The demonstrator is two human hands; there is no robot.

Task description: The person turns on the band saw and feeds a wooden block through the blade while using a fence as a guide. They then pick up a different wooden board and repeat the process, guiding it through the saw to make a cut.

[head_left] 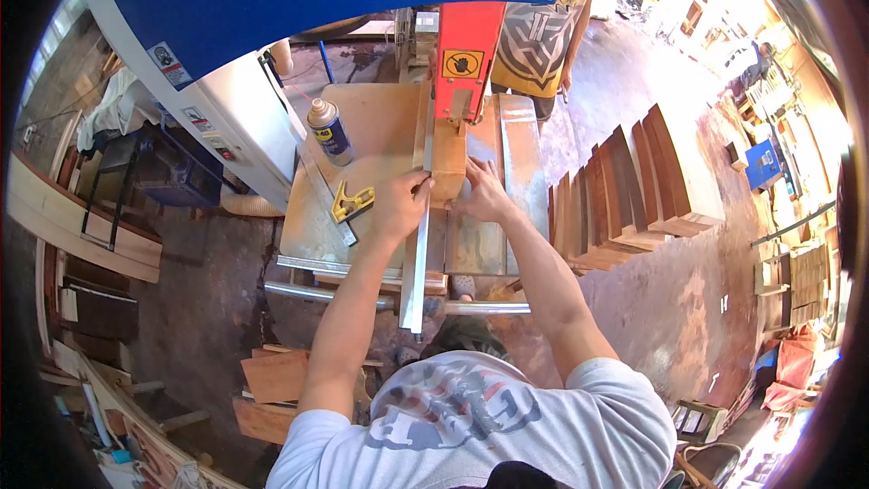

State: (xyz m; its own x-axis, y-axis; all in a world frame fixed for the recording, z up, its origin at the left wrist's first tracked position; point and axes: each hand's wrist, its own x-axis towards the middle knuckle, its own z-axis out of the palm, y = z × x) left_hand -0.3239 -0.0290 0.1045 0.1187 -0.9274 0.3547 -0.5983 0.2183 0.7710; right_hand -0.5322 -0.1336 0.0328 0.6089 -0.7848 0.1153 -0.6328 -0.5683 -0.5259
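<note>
Head view: band saw point(317, 0) above table point(376, 118); on the table, fence point(415, 285) left of wood block point(448, 161). Right hand point(487, 195), fingers extended, touches block's right side, apparently steadying it fence-ward. Left hand point(401, 206), fingers narrow, at block's left edge; grip cannot be told. Further left, presumably for clearance: spray can point(331, 138), square point(351, 203).

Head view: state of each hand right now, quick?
Left hand: bunched beside the left side of the wooden block; grip cannot be told.
Right hand: open, at the block's right side.
</note>
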